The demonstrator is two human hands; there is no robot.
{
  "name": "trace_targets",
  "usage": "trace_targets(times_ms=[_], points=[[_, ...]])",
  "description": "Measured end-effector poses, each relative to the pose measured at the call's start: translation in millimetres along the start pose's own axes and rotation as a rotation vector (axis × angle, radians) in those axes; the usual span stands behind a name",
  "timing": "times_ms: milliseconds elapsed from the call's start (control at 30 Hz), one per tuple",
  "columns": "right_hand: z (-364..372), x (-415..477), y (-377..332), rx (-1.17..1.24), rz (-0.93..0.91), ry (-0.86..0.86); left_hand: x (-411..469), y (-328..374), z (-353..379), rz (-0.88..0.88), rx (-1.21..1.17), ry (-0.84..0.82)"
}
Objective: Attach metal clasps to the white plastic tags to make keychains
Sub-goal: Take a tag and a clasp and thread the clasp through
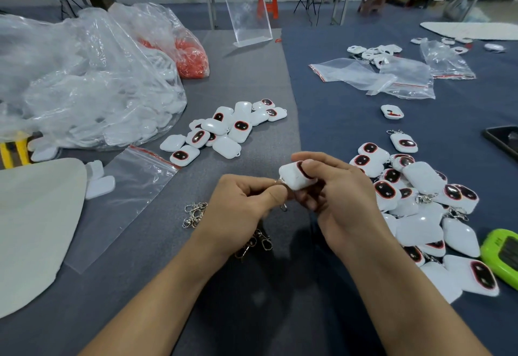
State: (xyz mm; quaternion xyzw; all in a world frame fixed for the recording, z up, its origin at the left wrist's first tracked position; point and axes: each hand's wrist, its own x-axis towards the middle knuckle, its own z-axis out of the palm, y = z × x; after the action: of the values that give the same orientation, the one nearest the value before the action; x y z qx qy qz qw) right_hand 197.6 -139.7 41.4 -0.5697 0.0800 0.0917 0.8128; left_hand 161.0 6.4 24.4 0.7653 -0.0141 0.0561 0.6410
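Hooking 1 keychain together

My right hand [333,195] grips 1 white tag [291,177], its corner turned toward my left hand [246,201], which pinches a metal clasp [281,183] against it. Loose clasps [194,214] lie left of the white tag, within reach. The joint is hidden, so I cannot tell if it's hooked.

Bare tags [224,128] left, clasped tags [420,210] right, loose clasps [194,214] between.

The table [252,75] carries loose clasps [194,214] just left of the left hand [241,201], a tag pile [224,128] beyond it, a bigger pile [423,176] right of the right hand [336,195], and bags [84,75] far left.
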Motion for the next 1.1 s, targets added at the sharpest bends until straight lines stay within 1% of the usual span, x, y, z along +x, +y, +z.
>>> trace_targets(times_ms=[67,200,233,267,333,367,400,433,467,500,567,633,700,733,833,933,1000,1100], points=[[1,1,2,0.007,0.014,0.001,-1,-1,0,0.012,0.02,-0.021],[3,1,5,0.009,-0.02,0.005,-2,-3,-1,0.099,0.173,0.077],[4,0,6,-0.036,-0.069,0.023,-3,-4,-1,0.133,0.25,0.097],[4,-1,9,-0.13,-0.16,0.049,-3,-6,-1,0.181,0.381,0.107],[7,-6,14,-0.421,-0.431,0.082,-4,-8,-3,0.309,0.733,0.088],[9,-10,18,-0.547,-0.548,0.065,-4,-7,-3,0.371,0.875,0.073],[11,-12,22,-0.628,-0.619,0.047,-3,-8,-4,0.412,0.967,0.067],[12,-13,24,-0.65,-0.632,0.039,-3,-10,-5,0.435,0.998,0.078],[12,-12,23,-0.62,-0.598,0.045,-4,-10,-4,0.438,0.975,0.112],[10,-9,20,-0.535,-0.523,0.063,-6,-10,-3,0.4,0.892,0.15],[6,-2,11,-0.302,-0.306,0.092,-7,-6,0,0.225,0.575,0.176],[3,2,5,-0.107,-0.093,0.083,-4,-4,2,0.063,0.249,0.083],[2,3,5,0.05,0.052,0.039,-1,0,2,0.004,0.02,-0.04],[2,3,5,0.11,0.098,0.01,0,1,1,0.0,-0.049,-0.088],[1,3,3,0.175,0.146,-0.069,1,2,-2,0.003,-0.138,-0.145],[-1,2,0,0.164,0.12,-0.107,0,2,-3,-0.021,-0.154,-0.142],[-1,2,0,0.146,0.115,-0.094,-1,1,-2,-0.01,-0.119,-0.1],[0,2,0,0.135,0.108,-0.068,-5,4,3,0.098,-0.056,0.012]])
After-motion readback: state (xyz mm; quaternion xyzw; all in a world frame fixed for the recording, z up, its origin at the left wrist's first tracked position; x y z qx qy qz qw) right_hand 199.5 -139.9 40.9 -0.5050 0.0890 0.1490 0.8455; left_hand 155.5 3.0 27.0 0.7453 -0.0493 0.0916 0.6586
